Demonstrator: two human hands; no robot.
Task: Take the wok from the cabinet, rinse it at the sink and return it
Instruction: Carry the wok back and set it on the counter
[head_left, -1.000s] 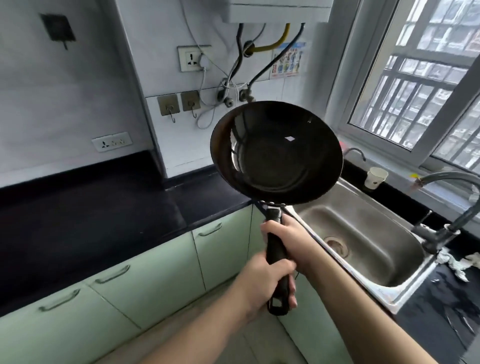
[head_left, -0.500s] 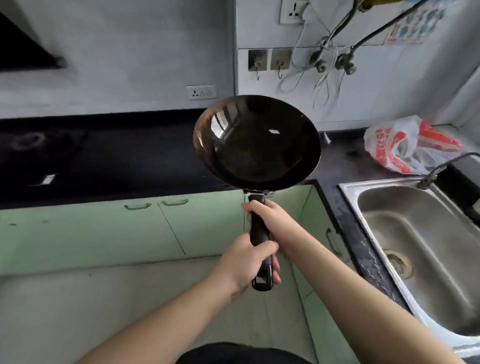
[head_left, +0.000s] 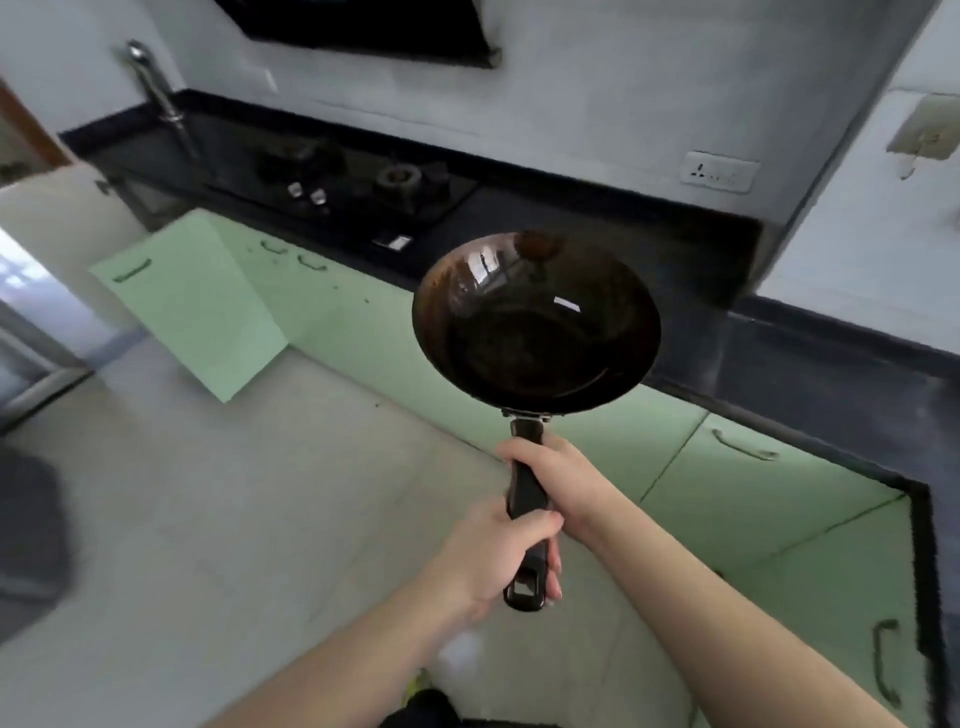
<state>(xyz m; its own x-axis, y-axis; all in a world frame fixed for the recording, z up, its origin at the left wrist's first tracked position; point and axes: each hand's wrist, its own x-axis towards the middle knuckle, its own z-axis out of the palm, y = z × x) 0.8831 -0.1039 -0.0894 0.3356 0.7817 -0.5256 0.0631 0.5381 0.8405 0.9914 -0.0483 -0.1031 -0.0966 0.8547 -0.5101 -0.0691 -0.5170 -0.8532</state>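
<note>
You were carrying the wok (head_left: 535, 322) back to the cabinet.

Both hands were curled tight round the black handle (head_left: 527, 493): your right hand (head_left: 558, 480) up near the pan, your left hand (head_left: 501, 553) lower by the end. The wok was up in the air, in front of the green cupboards. One cabinet door (head_left: 192, 306) stood open at the far left, so next you likely had to walk there and slide the wok in.

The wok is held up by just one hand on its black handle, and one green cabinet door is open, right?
Not quite. The head view shows both hands on the wok handle: the right hand nearer the pan, the left hand at the end. The green cabinet door is open.
</note>
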